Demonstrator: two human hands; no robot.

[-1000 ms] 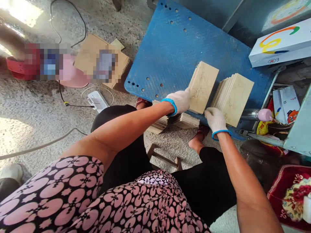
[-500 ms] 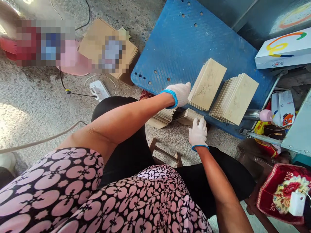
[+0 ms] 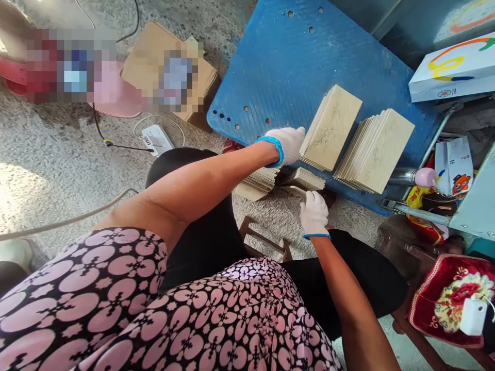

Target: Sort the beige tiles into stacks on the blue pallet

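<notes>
My left hand (image 3: 286, 145), in a white knit glove with a blue cuff, is closed beside the left edge of a stack of thin wooden boards (image 3: 333, 129). What its fingers hold, if anything, is hidden. Lower down, my right hand (image 3: 314, 214), gloved the same way, has its fingers closed on the end of a thin wooden board (image 3: 293, 190). That board lies apart from a small pile of boards (image 3: 307, 178) just behind it. Under my left wrist sits another pile of boards (image 3: 256, 185), partly covered by the arm. A second stack (image 3: 378, 149) stands to the right on the blue surface.
The blue plastic surface (image 3: 266, 67) has round holes. Right of it are a pink-capped flask (image 3: 421, 177), a white box (image 3: 450, 67) and a red cushion (image 3: 429, 309). Cardboard (image 3: 143, 56) and a power strip (image 3: 157, 140) lie left on the floor; a wooden stool (image 3: 263, 239) stands below.
My right hand's fingers have closed, and a single board now shows apart from the small pile beside them. My left hand stays by the stack. The view has shifted slightly.
</notes>
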